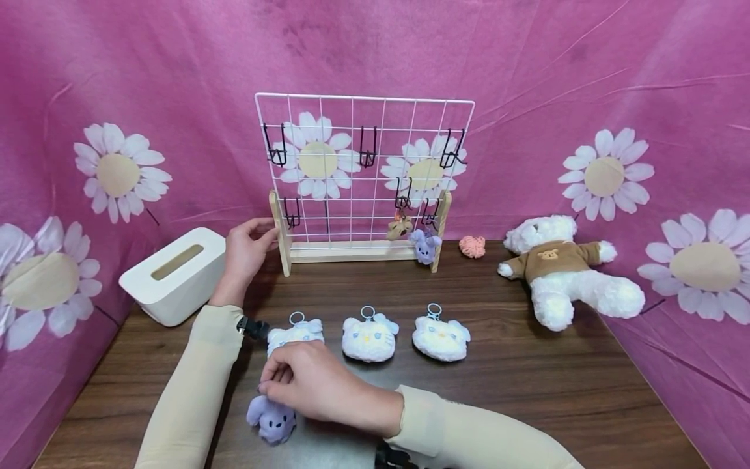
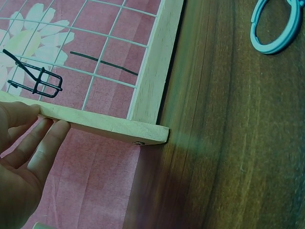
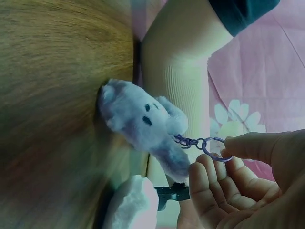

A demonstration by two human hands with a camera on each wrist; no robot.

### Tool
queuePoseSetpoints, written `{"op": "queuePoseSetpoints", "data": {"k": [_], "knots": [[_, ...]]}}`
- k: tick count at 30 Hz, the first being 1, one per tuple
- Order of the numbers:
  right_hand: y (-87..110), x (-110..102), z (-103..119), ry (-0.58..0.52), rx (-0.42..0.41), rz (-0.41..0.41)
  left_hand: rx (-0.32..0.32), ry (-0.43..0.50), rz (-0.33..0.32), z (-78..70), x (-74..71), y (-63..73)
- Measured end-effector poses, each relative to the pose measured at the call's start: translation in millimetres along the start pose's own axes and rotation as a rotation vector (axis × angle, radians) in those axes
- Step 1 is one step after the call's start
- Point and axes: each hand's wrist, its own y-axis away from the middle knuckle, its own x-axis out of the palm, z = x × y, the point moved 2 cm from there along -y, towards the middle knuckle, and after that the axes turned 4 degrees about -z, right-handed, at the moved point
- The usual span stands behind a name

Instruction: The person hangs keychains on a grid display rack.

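A white wire grid rack (image 1: 336, 195) stands at the back in a wooden base. My left hand (image 1: 245, 257) holds its left wooden post (image 2: 107, 125), with the fingertips against the wood. Near the front of the table, my right hand (image 1: 322, 384) pinches the purple ring (image 3: 215, 149) of a purple plush keychain (image 1: 274, 420) between thumb and fingers. The plush hangs below the ring, close over the tabletop. Three white plush cat-head keychains, left (image 1: 293, 332), middle (image 1: 369, 337) and right (image 1: 441, 337), lie in a row; my right hand partly covers the left one.
Black hooks (image 1: 368, 156) hang on the grid; a brown plush (image 1: 400, 228) and another purple plush (image 1: 425, 246) hang at its lower right. A white tissue box (image 1: 176, 277) stands left. To the right are a pink item (image 1: 472, 246) and a white teddy bear (image 1: 553, 260).
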Motion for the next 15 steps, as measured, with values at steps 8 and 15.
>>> {"op": "queuePoseSetpoints", "data": {"k": [8, 15], "knots": [[-3.5, -6, 0, -0.023, -0.003, -0.015, -0.012, 0.005, 0.008, 0.2, -1.0, 0.9], [-6.9, -11, 1, -0.105, 0.031, -0.029, -0.009, 0.014, 0.008, -1.7, -1.2, 1.3]]}}
